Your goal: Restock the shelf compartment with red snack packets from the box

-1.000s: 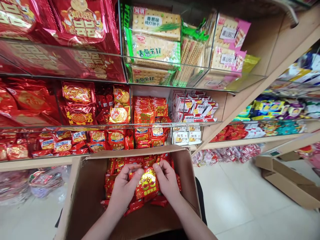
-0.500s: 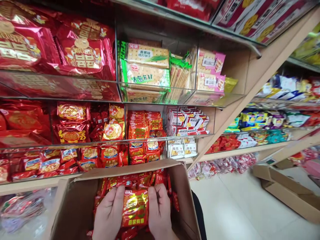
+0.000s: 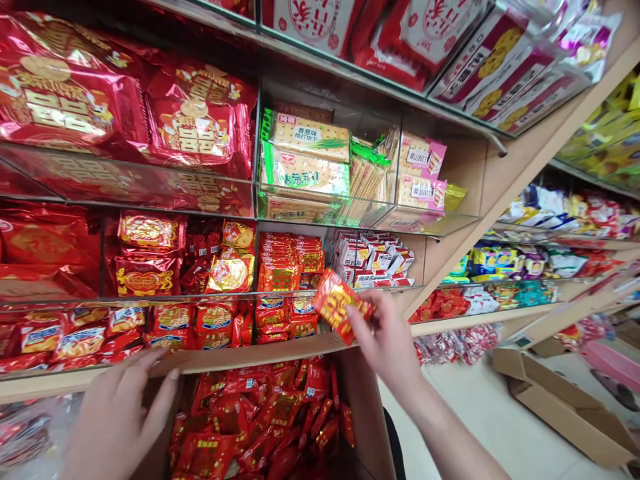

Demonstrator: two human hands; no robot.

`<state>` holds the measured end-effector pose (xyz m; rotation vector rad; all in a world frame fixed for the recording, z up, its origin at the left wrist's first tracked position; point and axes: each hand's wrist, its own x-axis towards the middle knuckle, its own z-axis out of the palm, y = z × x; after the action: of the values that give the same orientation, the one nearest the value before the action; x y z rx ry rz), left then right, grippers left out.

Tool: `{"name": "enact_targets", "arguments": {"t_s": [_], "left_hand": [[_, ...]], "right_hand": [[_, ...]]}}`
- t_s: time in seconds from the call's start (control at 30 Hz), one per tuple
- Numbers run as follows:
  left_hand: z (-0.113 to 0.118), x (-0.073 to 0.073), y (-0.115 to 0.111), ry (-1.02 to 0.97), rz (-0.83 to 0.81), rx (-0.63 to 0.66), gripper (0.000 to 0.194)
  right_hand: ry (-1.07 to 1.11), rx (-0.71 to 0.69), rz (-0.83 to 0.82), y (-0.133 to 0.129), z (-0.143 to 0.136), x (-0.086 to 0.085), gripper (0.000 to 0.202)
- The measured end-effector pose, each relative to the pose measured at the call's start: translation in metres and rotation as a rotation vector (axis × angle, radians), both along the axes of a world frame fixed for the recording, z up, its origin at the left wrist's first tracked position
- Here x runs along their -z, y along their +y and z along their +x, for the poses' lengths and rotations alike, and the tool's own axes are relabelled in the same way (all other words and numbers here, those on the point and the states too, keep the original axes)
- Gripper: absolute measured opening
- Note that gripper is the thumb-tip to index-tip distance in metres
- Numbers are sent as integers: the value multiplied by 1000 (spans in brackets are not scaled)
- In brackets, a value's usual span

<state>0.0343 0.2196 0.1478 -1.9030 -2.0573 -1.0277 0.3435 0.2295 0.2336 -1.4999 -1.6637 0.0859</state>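
Note:
My right hand [image 3: 387, 337] pinches a small red and gold snack packet [image 3: 340, 307] between thumb and fingers, above the far right corner of an open cardboard box [image 3: 250, 357]. The packet is tilted, in front of the lower shelf. At the box's far left corner is my left hand [image 3: 120, 410], thumb and fingers apart; whether it presses on the cardboard I cannot tell. Many loose red packets [image 3: 270, 413] lie in the box. Similar red packets [image 3: 280, 263] stand stacked in a shelf compartment just beyond it.
Clear dividers and front lips split the shelves. White-and-red packets [image 3: 373, 257] fill the compartment right of the stacks; green-ended crackers [image 3: 305, 167] sit above. A slanted wooden panel [image 3: 500, 207] bounds the shelves. Another cardboard box [image 3: 560, 407] lies on the floor at right.
Both hands held a packet over the box before. Now my right hand has carried the packet up and right, while my left hand has let go and moved to the box's left corner.

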Motion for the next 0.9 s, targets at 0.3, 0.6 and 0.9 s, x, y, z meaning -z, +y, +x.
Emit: {"name": "enact_targets", "arguments": {"t_s": [0.3,0.6,0.9], "left_hand": [[-29,18,10,427,113,217,29],[-40,26,8,526,196,261,32],[-42,28,11,551,221,271,33]], "right_hand": [[-726,303,-177,133,-33,-31,26],[-777,430,-345,199,-39,5,26],[-780,399,-404,205,-38,8,27]]}}
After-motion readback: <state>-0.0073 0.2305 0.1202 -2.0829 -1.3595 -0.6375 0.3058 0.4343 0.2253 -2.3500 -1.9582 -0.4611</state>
